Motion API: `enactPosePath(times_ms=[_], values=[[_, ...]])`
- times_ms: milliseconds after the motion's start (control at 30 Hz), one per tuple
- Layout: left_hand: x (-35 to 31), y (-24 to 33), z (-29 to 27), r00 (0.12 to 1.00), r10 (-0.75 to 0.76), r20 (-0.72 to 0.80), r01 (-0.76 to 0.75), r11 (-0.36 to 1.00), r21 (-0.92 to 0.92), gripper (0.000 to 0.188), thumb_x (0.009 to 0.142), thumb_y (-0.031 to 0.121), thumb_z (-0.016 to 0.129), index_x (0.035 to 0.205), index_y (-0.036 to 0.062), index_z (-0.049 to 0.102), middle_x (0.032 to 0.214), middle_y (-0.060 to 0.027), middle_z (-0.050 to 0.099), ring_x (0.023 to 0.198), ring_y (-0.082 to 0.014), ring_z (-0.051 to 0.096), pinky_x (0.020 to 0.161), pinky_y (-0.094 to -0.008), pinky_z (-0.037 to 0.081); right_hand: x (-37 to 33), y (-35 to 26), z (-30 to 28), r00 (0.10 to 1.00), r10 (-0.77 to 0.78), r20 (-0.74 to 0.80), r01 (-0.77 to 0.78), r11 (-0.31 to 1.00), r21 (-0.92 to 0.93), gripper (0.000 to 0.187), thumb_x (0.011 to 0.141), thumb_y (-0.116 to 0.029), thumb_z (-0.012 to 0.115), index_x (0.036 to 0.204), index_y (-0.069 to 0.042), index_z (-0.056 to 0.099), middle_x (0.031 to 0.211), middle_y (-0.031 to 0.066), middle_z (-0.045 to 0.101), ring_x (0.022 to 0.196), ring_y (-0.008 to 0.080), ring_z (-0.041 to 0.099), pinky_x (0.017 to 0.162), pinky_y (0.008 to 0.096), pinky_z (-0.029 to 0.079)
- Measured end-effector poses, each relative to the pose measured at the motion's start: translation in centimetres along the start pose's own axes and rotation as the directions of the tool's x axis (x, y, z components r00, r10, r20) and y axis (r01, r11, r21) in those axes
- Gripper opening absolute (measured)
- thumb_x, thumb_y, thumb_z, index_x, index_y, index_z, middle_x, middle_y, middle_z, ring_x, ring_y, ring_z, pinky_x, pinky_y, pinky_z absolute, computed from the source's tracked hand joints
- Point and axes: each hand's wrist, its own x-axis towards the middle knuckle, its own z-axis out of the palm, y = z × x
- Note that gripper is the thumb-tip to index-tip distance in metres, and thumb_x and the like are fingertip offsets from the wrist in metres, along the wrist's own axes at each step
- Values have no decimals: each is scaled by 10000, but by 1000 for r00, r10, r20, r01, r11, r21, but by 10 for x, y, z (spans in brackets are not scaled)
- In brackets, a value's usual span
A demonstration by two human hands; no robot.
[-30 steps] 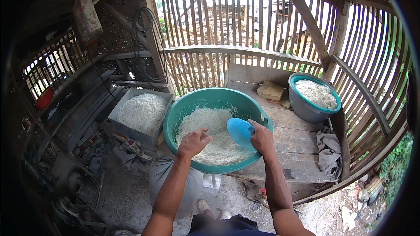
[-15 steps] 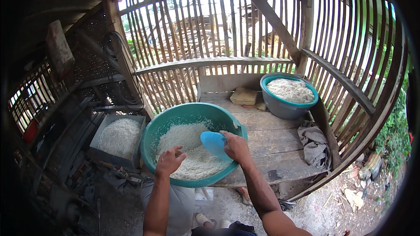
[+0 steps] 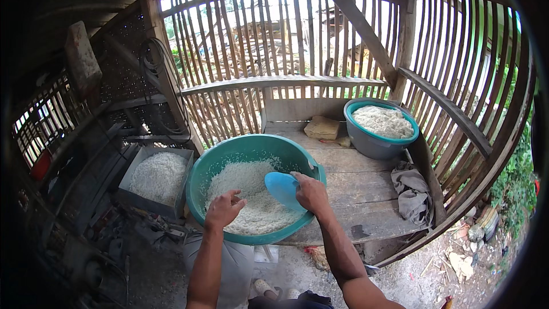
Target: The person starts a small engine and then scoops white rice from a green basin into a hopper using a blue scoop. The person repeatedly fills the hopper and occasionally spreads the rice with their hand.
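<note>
A large green plastic tub [image 3: 197, 163] stands in front of me, holding white grains [image 3: 243, 186] that look like rice. My right hand [image 3: 312, 194] grips a shallow, translucent blue plastic bowl [image 3: 280, 187] by its right side, at the tub's right rim. The bowl is tilted over the grains; its far side is hidden. Over the tub's near left part hovers my left hand [image 3: 225, 210], fingers apart and slightly curled, with nothing in it.
Left of the tub is a grey metal box [image 3: 127, 171] of white grains. A grey tub [image 3: 372, 144] with a teal rim, heaped with a white mass, sits at the back right of the wooden bench [image 3: 351, 189]. A grey cloth [image 3: 412, 191] lies near its right end. Slatted walls enclose the bench.
The whole view has shifted slightly. Both hands and the blue bowl keep nearly the same place over the green tub. A small reddish shape now shows at the lower right edge.
</note>
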Motion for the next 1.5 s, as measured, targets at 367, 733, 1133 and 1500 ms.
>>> enactPosePath(times_ms=[367,733,1133,1500], values=[[5,-8,4,999,-30,-10,30,999,-21,537,909,333,748,1337,23,655,1125,-164,766,1057,-298,738,940,-405,550,1,-3,-3,999,24,29,-24,1000,-12,459,886,-73,527,1326,-75,658,1234,177,705,1081,389,684,955,479,534],[4,-9,4,1000,-17,-6,17,1000,-21,548,918,380,722,1345,44,651,1109,-158,767,1067,-321,725,960,-423,543,1,-5,-5,996,56,66,-54,998,-27,449,896,-76,526,1326,-83,658,1228,177,707,1075,400,683,953,488,531],[4,-8,4,999,-29,16,29,1000,-7,564,922,392,712,1355,37,641,1131,-164,761,1072,-323,724,960,-426,546,1,-6,-6,994,76,73,-75,997,-11,450,896,-75,524,1325,-81,660,1234,179,705,1085,399,681,961,486,528],[6,-11,5,1000,-10,22,11,1000,-19,580,924,404,708,1359,27,635,1128,-172,760,1072,-331,723,959,-429,546,1,-9,-8,995,71,65,-69,997,-37,459,887,-68,519,1322,-74,665,1236,183,704,1080,396,685,964,482,530]])
